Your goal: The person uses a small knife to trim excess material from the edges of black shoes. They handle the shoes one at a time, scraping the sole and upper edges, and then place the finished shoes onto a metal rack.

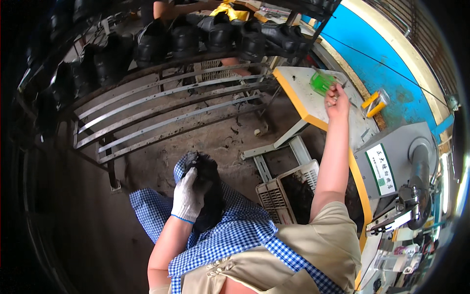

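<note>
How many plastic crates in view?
2. A beige slatted crate sits on the floor beside the person's right arm, under the yellow-edged table. A second pale crate shows behind the shoe rack, partly hidden. Others may be hidden.

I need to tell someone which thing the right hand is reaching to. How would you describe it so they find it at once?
Start at the white worktable with the yellow edge, beside the blue wall. The right hand reaches to its far part, and at the fingertips sits a small green see-through container. It is the only bright green thing there; the yellow piece nearby lies further right.
</note>
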